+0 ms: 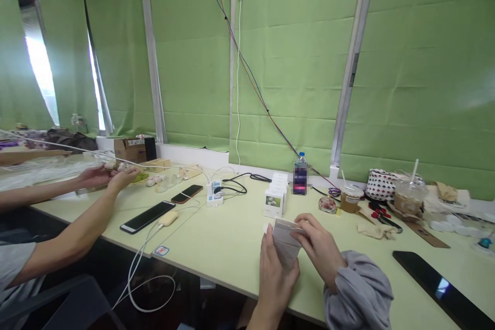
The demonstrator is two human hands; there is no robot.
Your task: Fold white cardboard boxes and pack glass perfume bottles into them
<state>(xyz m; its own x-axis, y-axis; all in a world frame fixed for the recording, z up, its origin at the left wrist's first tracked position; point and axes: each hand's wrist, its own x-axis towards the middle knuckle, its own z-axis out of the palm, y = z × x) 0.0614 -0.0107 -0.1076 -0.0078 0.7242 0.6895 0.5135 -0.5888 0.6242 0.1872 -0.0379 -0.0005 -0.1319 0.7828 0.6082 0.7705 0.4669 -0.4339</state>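
Head view: the person's left grip (275, 274) clasps a small white box (286, 241) near the front edge of the counter (228, 229); the right grip (320, 245) pinches its top edge. Open counter spreads leftward to the yellow power bank (168, 218). Beyond the hands stands a row of white boxes (274, 205), then a bottle (300, 175), with two strawed cups (350, 199) of brown drink farther right.
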